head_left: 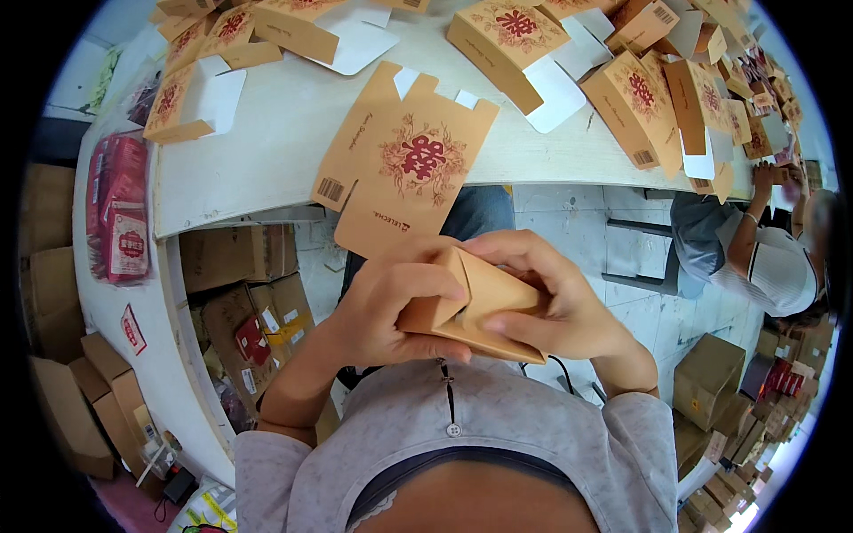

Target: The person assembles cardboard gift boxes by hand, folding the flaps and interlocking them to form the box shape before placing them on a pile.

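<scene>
Close to my chest, both hands grip a small tan cardboard box [475, 298], its end flaps folded inward and meeting in a seam. My left hand [386, 298] wraps the box's left side, fingers bent over the top and thumb along the lower edge. On the other side my right hand [555, 298] holds it, thumb pressed on the folded flap and fingers curled round the far edge. Just beyond my hands, a flat unfolded carton [364, 169] with a dark red floral print lies on the white table [258, 178], overhanging its near edge.
Open printed cartons [506, 40] crowd the table's far side, thickest at the right. Red packets [117, 209] in clear plastic lie at the left end. Brown boxes [258, 320] fill the space under the table. At the right, another person [755, 249] sits by the table; more boxes [708, 377] stand behind.
</scene>
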`<state>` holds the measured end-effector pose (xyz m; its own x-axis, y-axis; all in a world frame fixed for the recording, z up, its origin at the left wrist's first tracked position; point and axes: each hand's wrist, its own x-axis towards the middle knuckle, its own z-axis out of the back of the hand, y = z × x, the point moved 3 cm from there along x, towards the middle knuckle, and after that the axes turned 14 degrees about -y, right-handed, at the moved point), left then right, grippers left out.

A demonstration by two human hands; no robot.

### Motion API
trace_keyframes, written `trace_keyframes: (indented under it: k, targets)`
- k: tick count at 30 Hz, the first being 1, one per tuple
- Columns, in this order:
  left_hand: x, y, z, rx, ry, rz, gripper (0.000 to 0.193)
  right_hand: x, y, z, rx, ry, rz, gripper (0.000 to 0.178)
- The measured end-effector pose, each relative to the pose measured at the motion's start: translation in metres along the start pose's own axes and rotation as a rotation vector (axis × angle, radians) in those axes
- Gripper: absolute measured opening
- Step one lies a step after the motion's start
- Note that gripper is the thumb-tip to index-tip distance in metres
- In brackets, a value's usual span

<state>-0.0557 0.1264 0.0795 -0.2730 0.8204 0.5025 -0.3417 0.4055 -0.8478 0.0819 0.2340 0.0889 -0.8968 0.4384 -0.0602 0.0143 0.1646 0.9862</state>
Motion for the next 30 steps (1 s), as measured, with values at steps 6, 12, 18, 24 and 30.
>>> trace_keyframes:
  k: [6, 12, 18, 24, 30]
  targets:
    - [0.003, -0.007, 0.003, -0.144, -0.068, 0.0, 0.058, -0.001, 0.019, 0.005, 0.131, 0.04, -0.037, 0.054]
    - [0.0, -0.005, 0.008, 0.168, 0.009, 0.09, 0.069, -0.021, 0.03, 0.008, -0.688, 0.003, 0.088, 0.073]
    - [0.012, -0.007, 0.012, 0.206, -0.116, 0.116, 0.061, -0.062, 0.071, 0.107, -0.915, -0.418, 0.097, 0.062]
    - [0.02, 0.032, 0.052, 0.717, -0.272, 0.297, 0.048, -0.113, 0.136, 0.341, -0.272, -1.51, 0.013, 0.047]
    - [0.019, 0.072, 0.071, 0.98, -0.176, 0.415, 0.064, -0.057, 0.118, 0.482, 0.049, -1.558, -0.013, 0.066]
